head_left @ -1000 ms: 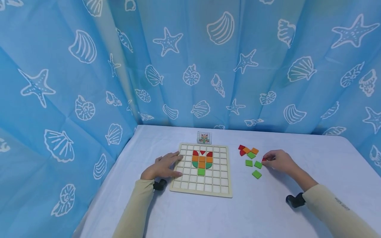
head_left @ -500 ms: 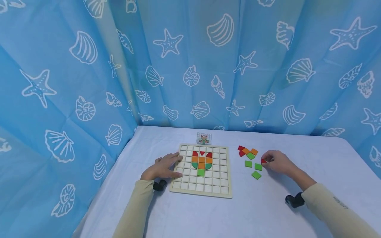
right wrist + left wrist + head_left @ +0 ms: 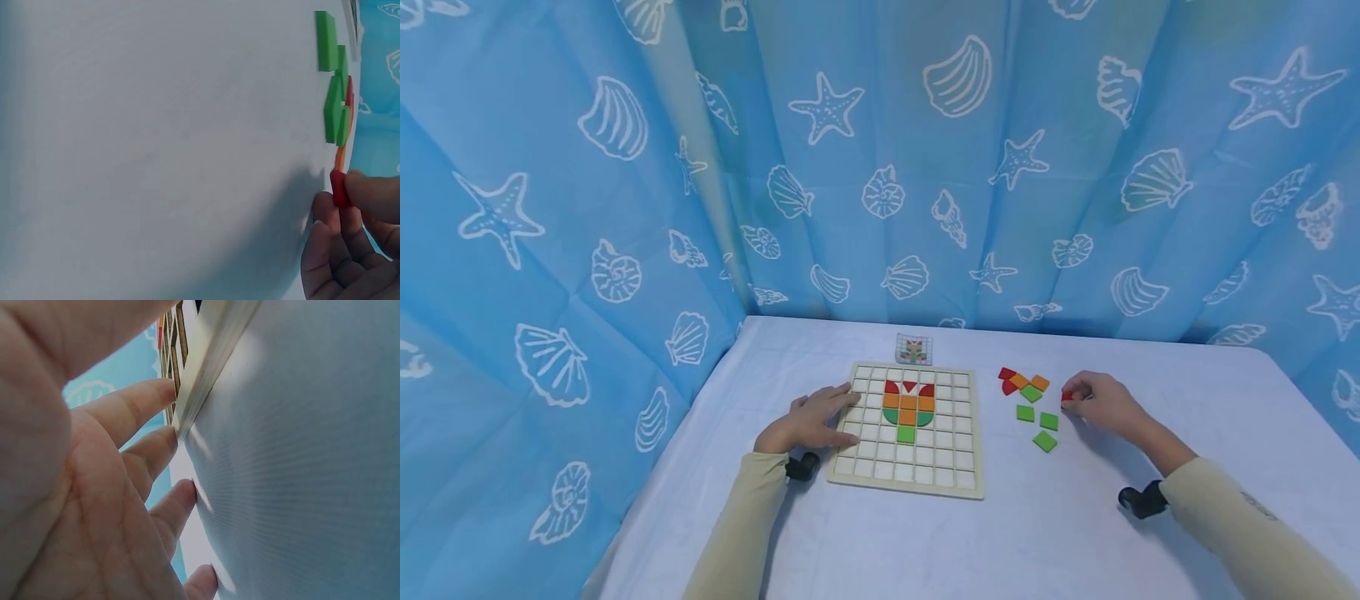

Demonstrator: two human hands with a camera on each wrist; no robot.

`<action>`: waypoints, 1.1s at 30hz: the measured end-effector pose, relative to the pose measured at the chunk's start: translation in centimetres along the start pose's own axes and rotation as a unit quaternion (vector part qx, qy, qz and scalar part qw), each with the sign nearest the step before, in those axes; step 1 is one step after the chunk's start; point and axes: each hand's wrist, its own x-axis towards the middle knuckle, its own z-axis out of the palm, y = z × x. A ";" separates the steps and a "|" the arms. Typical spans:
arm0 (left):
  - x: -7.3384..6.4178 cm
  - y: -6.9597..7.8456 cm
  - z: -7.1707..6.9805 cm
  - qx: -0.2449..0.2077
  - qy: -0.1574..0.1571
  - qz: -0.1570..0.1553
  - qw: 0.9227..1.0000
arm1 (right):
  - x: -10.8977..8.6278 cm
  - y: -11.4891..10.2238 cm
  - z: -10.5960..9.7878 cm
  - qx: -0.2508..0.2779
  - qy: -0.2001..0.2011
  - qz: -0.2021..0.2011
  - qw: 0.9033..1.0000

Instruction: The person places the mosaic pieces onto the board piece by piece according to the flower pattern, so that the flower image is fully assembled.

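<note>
Between thumb and fingers, my right hand (image 3: 1101, 402) pinches a small red tile (image 3: 339, 189) just right of the loose pieces. My left hand (image 3: 808, 419) rests with spread fingers on the left edge of a pale wooden grid board (image 3: 906, 492); in the left wrist view, fingertips touch the board's rim (image 3: 206, 369). Set into the board is a tulip-like pattern of red, orange (image 3: 907, 402), dark green and light green tiles. Beside my right hand lie several light green tiles (image 3: 1045, 441), with orange (image 3: 1040, 382) and red tiles (image 3: 1007, 373) behind them.
A small picture card (image 3: 913, 349) showing a coloured grid pattern lies behind the board. White cloth covers the table (image 3: 1022, 533). A blue curtain (image 3: 880, 125) with shell and starfish prints hangs behind and to the left.
My right hand has shifted only slightly, turning the red tile in its fingers and lifting it a little away from the green tiles. The left hand stays on the board.
</note>
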 end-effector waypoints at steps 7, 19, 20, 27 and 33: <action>0.2 -0.2 0.3 0.013 -0.001 -0.002 1.000 | 0.9 -1.4 0.3 0.013 0.036 -0.009 0.999; 0.2 -0.1 0.3 0.011 0.000 -0.006 1.000 | 2.0 -6.4 2.7 0.030 0.050 -0.017 0.998; 0.2 -0.1 0.3 0.013 0.001 -0.007 1.000 | 2.1 -6.8 3.0 0.030 0.047 -0.022 0.998; 0.0 -0.1 0.3 0.005 0.002 -0.004 1.000 | 2.2 -10.0 5.2 0.033 0.026 -0.058 0.997; -0.1 0.1 0.1 0.005 0.006 0.006 1.000 | 2.1 -12.8 6.8 0.047 0.010 -0.065 0.997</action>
